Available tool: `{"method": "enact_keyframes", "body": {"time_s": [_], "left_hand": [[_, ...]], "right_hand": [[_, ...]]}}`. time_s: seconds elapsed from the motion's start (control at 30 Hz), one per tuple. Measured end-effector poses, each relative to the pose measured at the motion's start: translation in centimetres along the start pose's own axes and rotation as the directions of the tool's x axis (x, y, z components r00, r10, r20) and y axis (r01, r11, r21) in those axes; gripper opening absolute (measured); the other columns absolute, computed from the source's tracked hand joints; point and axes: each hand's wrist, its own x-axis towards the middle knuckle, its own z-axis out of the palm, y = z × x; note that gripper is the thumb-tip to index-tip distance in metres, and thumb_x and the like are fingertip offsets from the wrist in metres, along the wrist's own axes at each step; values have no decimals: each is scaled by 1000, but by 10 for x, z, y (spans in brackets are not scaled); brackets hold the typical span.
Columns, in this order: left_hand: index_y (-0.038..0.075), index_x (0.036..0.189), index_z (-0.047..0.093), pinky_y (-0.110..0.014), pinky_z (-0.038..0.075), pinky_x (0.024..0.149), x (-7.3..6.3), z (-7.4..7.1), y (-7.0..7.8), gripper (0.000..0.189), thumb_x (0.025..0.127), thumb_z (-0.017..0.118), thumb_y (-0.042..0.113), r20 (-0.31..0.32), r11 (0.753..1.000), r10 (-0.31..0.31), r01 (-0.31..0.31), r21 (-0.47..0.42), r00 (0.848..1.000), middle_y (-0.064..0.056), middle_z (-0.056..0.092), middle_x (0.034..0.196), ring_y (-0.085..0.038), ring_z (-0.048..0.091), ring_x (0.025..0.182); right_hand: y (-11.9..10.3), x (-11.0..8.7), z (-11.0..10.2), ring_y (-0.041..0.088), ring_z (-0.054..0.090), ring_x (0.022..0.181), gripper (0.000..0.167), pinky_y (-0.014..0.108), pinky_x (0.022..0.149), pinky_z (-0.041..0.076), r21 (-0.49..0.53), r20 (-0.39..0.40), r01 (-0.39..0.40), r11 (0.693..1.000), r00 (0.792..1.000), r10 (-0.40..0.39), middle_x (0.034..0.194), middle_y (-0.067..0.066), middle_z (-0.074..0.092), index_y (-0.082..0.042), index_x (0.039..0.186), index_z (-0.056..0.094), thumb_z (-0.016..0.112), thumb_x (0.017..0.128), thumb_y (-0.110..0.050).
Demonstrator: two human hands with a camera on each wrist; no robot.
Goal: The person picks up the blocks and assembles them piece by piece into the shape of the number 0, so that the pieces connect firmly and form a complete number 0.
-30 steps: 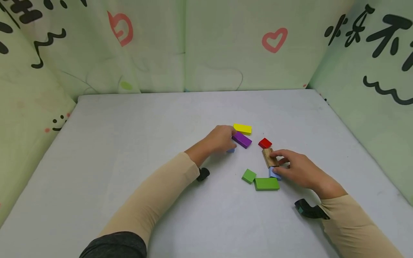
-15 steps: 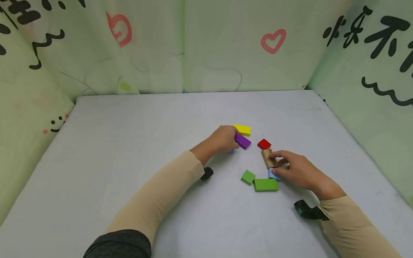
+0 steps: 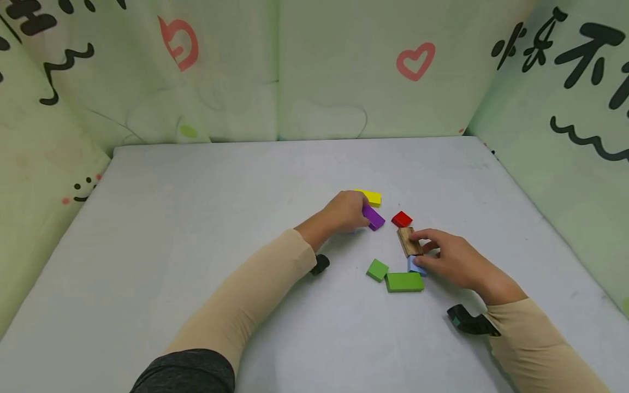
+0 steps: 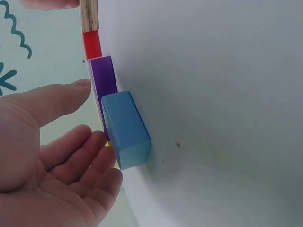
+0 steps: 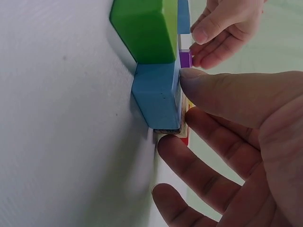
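My left hand [image 3: 345, 212] pinches a purple block [image 3: 374, 218] between thumb and fingers, left of the red block [image 3: 402, 219]. A blue block [image 4: 125, 127] lies close to those fingers in the left wrist view; the hand mostly hides it in the head view. My right hand [image 3: 459, 261] rests with loosely bent fingers at a row of blocks. Its index fingertip touches the wooden block [image 3: 409, 242], and its thumb touches another blue block [image 5: 157, 94]. Below that block lies a long green block [image 3: 404, 282], with a smaller green block [image 3: 377, 270] at its left end.
A yellow block [image 3: 373, 198] lies just behind the purple one, partly covered by my left hand. All blocks are on a white tabletop [image 3: 172, 234]. Pale green printed curtains [image 3: 319, 71] enclose the back and sides.
My left hand has moved a little right and toward me, carrying the purple block nearer the red one. The right hand and its row of blocks have stayed in place.
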Motion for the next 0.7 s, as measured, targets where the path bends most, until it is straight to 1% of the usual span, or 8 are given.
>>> {"method": "enact_keyframes", "body": {"time_s": [0.07,0.27,0.37,0.5,0.6,0.7], "left_hand": [[1,133,60,-20,48,86,1,2,1,45,94,72,21,-8,1000,2,-1,20,1000,-7,65,122,-14,57,100],[3,130,62,-19,47,76,6,7,5,48,91,76,28,-34,998,-34,36,54,999,-5,64,114,-13,54,94],[5,130,62,-19,47,75,8,11,8,51,89,78,31,-47,997,-58,61,55,997,-4,63,113,-13,54,94],[7,126,62,-18,48,73,9,15,11,50,88,79,33,-63,993,-83,88,73,995,-2,61,109,-12,54,92],[6,124,62,-19,49,73,8,15,13,48,88,78,34,-73,990,-77,85,116,994,-2,61,107,-13,54,91],[6,126,62,-20,50,77,8,14,14,47,90,77,32,-68,989,-56,65,136,996,-3,63,110,-14,55,94]], "right_hand": [[0,0,0,40,61,106,46,55,85,51,0,0,1,1000,1000,-1,119,22,63,-5,134,56,72,93,-17],[0,0,0,40,61,106,47,55,85,51,1,5,-2,1000,1000,2,118,21,64,-5,134,56,73,92,-18],[0,0,1,39,61,105,47,55,85,51,2,3,-3,1000,1000,3,118,21,64,-5,134,56,73,92,-17],[0,-1,1,39,62,105,46,55,85,51,1,-3,-1,1000,1000,1,117,21,64,-5,134,56,73,92,-17],[0,0,1,39,61,105,46,55,85,51,-2,-9,2,1000,1000,-2,118,21,64,-5,134,56,73,92,-16],[0,0,1,39,61,106,46,55,85,51,-7,-12,1,1000,1000,-1,118,21,64,-5,134,56,73,92,-16]]}}
